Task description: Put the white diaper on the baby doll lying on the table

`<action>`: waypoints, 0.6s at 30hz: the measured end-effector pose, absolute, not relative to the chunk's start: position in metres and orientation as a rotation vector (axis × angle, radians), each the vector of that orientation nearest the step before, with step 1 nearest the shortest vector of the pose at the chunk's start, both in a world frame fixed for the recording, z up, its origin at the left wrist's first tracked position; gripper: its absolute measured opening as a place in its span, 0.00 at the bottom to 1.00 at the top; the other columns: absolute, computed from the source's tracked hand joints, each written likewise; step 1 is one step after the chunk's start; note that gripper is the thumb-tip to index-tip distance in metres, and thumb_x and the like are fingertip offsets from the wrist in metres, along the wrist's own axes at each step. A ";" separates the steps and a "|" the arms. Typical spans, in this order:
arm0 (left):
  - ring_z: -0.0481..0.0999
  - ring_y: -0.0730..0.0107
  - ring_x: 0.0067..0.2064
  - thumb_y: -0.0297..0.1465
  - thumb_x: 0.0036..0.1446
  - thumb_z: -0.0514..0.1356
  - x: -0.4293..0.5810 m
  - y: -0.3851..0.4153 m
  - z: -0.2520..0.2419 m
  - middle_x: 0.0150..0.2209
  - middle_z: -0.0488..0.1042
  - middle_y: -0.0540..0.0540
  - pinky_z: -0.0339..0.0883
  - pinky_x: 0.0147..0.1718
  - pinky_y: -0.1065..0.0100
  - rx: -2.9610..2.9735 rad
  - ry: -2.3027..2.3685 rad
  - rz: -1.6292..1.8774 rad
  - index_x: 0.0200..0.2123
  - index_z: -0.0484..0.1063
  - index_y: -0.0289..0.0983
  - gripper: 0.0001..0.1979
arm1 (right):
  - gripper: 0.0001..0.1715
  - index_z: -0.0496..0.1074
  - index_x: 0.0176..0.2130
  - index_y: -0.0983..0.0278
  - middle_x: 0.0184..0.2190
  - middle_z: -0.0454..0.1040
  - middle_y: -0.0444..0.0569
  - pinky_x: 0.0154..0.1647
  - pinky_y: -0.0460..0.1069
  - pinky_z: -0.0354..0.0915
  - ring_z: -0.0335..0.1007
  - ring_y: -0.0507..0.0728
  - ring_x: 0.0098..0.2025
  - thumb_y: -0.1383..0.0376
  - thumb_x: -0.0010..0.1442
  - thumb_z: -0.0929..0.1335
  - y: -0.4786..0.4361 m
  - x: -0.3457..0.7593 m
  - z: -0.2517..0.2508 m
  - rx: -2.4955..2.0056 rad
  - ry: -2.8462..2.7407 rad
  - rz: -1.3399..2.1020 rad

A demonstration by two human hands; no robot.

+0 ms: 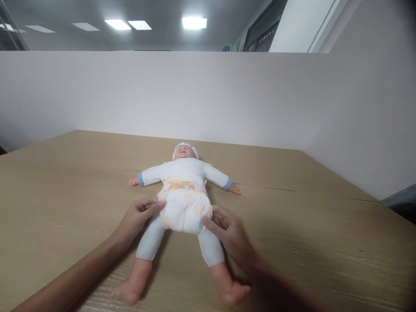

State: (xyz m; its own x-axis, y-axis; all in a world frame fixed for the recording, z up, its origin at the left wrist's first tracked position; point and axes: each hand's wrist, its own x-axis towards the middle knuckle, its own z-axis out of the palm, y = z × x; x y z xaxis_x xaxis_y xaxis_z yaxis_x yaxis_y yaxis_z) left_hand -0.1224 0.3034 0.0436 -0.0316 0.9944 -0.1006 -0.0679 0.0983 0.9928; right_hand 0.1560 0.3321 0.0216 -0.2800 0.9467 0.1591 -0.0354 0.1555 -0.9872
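A baby doll point(186, 167) in a white suit with blue cuffs and a white cap lies on its back, arms spread and bare feet toward me. Around its hips is a white diaper point(185, 212) with an orange printed waistband closed across the belly. My left hand point(138, 216) pinches the diaper's edge at the left hip, thumb on top. At the right leg opening, my right hand point(229, 229) has its thumb on the diaper and its fingers curled at the side edge, partly hidden.
The doll rests on a wooden table point(81, 195) with thin seams across its top. Behind the table stands a white partition point(195, 95). A dark item point(403, 201) sits past the table's right edge.
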 end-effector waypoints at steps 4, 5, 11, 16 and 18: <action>0.73 0.66 0.35 0.51 0.56 0.76 -0.123 0.302 0.044 0.35 0.81 0.47 0.65 0.35 0.68 1.053 1.295 1.265 0.34 0.83 0.38 0.21 | 0.23 0.78 0.37 0.62 0.32 0.81 0.48 0.38 0.49 0.73 0.78 0.57 0.36 0.46 0.60 0.80 0.335 0.158 0.023 -0.993 -1.324 1.196; 0.73 0.66 0.35 0.51 0.55 0.76 -0.124 0.302 0.044 0.35 0.81 0.47 0.65 0.35 0.68 1.060 1.328 1.293 0.34 0.83 0.38 0.22 | 0.24 0.77 0.35 0.62 0.30 0.80 0.47 0.37 0.48 0.73 0.77 0.57 0.34 0.46 0.60 0.80 0.336 0.159 0.023 -1.013 -1.308 1.140; 0.67 0.66 0.34 0.57 0.62 0.67 -0.136 0.305 0.038 0.31 0.72 0.51 0.59 0.33 0.67 1.188 1.585 1.401 0.36 0.78 0.39 0.26 | 0.22 0.70 0.34 0.60 0.23 0.70 0.39 0.30 0.46 0.69 0.69 0.53 0.26 0.47 0.69 0.74 0.345 0.166 0.020 -1.048 -1.385 0.887; 0.73 0.56 0.48 0.54 0.73 0.56 -0.155 0.324 0.037 0.46 0.78 0.46 0.65 0.50 0.59 1.601 1.803 1.396 0.48 0.75 0.42 0.22 | 0.16 0.70 0.39 0.59 0.26 0.71 0.40 0.29 0.47 0.67 0.69 0.53 0.25 0.52 0.75 0.70 0.370 0.186 0.013 -1.072 -1.691 0.388; 0.71 0.50 0.56 0.52 0.74 0.55 -0.167 0.338 0.039 0.53 0.78 0.42 0.64 0.57 0.54 1.827 1.932 1.336 0.53 0.74 0.42 0.21 | 0.13 0.71 0.41 0.59 0.29 0.74 0.42 0.33 0.50 0.69 0.69 0.56 0.28 0.53 0.73 0.70 0.387 0.198 0.012 -1.086 -1.739 0.233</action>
